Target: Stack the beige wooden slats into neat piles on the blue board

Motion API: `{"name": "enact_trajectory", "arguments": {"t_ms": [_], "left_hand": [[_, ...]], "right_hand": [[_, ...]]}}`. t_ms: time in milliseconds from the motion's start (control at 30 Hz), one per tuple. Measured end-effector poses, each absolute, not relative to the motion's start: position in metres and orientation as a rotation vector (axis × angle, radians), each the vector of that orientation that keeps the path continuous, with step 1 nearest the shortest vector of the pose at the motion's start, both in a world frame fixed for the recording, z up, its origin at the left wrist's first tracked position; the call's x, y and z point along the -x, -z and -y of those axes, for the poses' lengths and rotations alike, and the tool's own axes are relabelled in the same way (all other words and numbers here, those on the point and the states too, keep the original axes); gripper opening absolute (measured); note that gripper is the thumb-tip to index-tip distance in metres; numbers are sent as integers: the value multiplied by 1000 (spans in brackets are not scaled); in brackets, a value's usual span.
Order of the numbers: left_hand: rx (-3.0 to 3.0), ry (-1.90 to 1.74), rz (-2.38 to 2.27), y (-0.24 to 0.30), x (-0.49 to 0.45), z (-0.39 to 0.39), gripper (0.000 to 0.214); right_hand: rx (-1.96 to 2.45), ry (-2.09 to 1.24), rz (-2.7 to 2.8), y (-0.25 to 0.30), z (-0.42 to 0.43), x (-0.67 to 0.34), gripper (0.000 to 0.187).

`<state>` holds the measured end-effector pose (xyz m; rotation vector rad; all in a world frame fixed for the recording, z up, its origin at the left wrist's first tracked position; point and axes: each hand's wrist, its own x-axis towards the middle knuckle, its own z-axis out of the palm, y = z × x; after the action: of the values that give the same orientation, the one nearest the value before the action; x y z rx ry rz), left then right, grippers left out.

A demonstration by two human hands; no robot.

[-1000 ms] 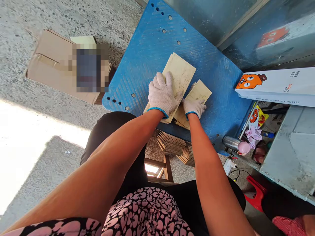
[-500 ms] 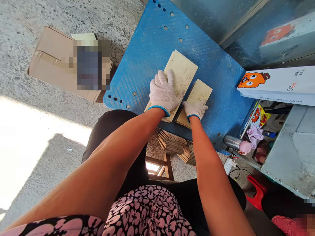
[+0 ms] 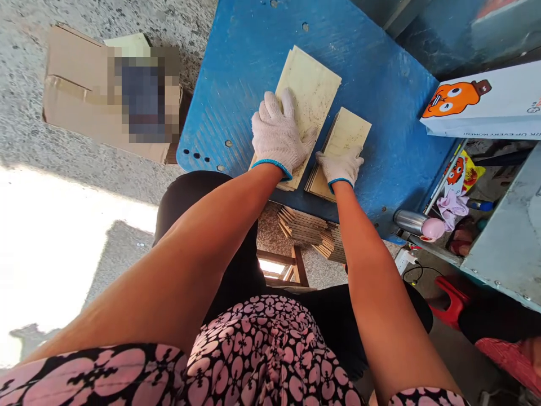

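Both my hands wear white knit gloves. My left hand (image 3: 279, 135) lies flat, fingers spread, on a stack of pale thin wooden sheets (image 3: 310, 90) on the blue board (image 3: 236, 73). My right hand (image 3: 340, 167) curls its fingers over the near end of a second, smaller stack of sheets (image 3: 346, 134) just to the right. The two stacks lie side by side, slightly apart, near the board's front edge.
More thin sheets (image 3: 308, 225) are piled below the board's edge by a wooden stool (image 3: 291, 265). A cardboard box (image 3: 80, 90) lies on the concrete at the left. A white carton with an orange cartoon (image 3: 486, 107), a metal flask (image 3: 416, 223) and a grey metal surface (image 3: 507, 242) are at the right.
The right stack has been squared up and drawn apart from the left stack. My view has shifted, so everything sits higher in the picture. My left hand stays flat on its stack.
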<state>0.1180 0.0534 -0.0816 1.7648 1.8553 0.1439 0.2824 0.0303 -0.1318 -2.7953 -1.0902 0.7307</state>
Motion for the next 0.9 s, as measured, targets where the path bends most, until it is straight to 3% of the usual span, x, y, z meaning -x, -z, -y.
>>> {"name": "enact_trajectory", "arguments": {"t_ms": [67,267,433,700,900], "left_hand": [[-1773,-167,-1866,83,-118,-53,106],[-1745,-149,-1825,81,-117,-53,108],[-1738,-134,-1808,81,-118,-53,110],[-1846,-126,-1890,85,-121,-50,89],[-1861,-108,-1911,86,-121,-51,89]], "right_hand": [[2735,-688,1163,124,-19,-285,110],[2381,-729,1682,77,88,-286,32],[2045,-1237,2501,65,180,-285,28],[2138,-1190,2577,79,206,-273,23],[2089,-1144,2602,79,210,-270,23]]}}
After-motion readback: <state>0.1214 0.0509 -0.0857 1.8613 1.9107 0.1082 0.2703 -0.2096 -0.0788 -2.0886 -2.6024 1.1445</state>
